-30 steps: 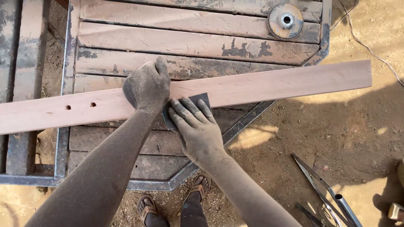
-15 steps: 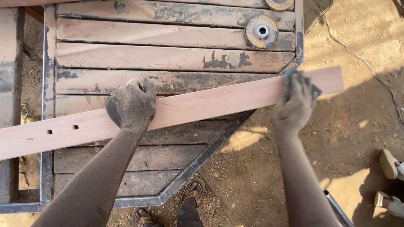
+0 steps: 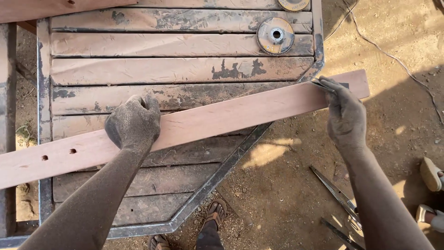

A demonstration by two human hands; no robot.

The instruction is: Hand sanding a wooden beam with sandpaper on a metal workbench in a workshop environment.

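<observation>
We had plenty of open bench (image 3: 175, 69) above the plank (image 3: 222, 118), only the flap disc (image 3: 275, 35) sat up near the far right corner. The plank itself blocked the middle, running corner to corner. Off the bench's right edge, metal rods (image 3: 335, 192) cluttered the dirt near our right arm.
</observation>
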